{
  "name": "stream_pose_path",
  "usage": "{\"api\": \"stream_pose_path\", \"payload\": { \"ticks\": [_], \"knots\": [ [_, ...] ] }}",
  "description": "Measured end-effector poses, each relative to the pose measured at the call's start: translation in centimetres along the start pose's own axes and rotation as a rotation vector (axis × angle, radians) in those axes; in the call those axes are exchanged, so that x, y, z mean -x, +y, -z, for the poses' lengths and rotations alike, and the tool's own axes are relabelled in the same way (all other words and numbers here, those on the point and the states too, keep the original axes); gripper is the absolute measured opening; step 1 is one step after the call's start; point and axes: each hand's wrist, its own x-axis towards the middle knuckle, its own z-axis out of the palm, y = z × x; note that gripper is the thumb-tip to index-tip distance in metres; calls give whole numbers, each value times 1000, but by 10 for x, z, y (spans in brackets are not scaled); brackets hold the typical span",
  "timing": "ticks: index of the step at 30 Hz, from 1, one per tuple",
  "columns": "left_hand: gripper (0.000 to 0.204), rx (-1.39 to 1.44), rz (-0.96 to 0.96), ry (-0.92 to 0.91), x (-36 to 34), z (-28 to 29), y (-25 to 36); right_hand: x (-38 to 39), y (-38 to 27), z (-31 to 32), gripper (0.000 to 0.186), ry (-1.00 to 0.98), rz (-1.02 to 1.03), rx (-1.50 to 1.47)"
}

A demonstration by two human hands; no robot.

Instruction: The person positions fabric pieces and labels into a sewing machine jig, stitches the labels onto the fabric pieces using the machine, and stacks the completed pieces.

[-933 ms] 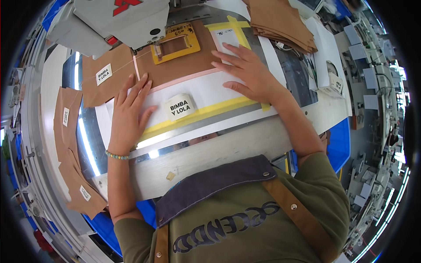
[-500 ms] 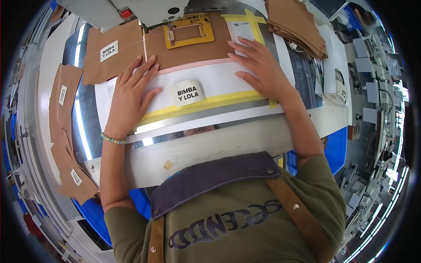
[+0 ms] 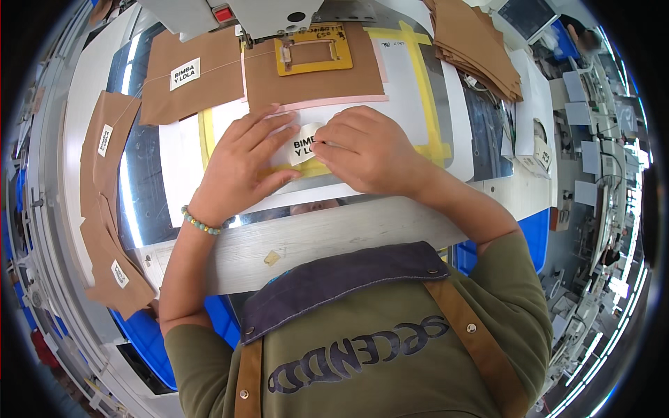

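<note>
A small white label with black print (image 3: 302, 150) sits on a white board (image 3: 182, 167) edged with yellow tape (image 3: 425, 90). My right hand (image 3: 366, 153) is closed at the label's right side, thumb and fingers pinched on it. My left hand (image 3: 247, 160) lies open just left of the label, fingers slightly bent and apart. Beyond both hands is a brown panel (image 3: 369, 73) with pink edge strips, carrying a yellow template frame (image 3: 340, 52) under the machine head (image 3: 188, 14). Another brown panel (image 3: 160, 90) with a white label and a loose thread lies to its left.
Brown pieces (image 3: 104, 181) lie along the left side, and a stack of them (image 3: 474, 49) at back right beside a white box (image 3: 529, 132) and a screen (image 3: 526, 17). Blue bins (image 3: 529, 240) sit below the table's pale front edge (image 3: 348, 223). Other workstations line the right.
My hands have moved inward toward the label. My right hand has left the board's right side and closed on the label; my left hand has shifted right, off the pink strip's corner.
</note>
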Motion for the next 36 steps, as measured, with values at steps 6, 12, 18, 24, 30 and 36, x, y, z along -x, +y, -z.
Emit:
{"api": "stream_pose_path", "payload": {
  "ticks": [6, 12, 18, 24, 30, 36],
  "knots": [
    [62, 55, 32, 23, 1, 1, 0, -5, 7, 10, 12, 84, -171, -105],
    [53, 165, 216, 180, -5, 7, -3, -29, 72, 8, 19, 275, -82, 162],
    [56, 2, 91, 84, -24, 2, -11, -33, 114, -18, 21, 101, 13, 328],
    [60, -196, 111, 22, -52, -18, -30, -24, 113, -13, 25, -56, -81, 359],
    [62, -311, 72, -14, -58, -24, -46, -1, 101, -1, 39, -206, -239, 228],
    [57, -263, 98, -13, -66, -27, -52, -11, 102, -4, 39, -147, -193, 271]
  ]
}}
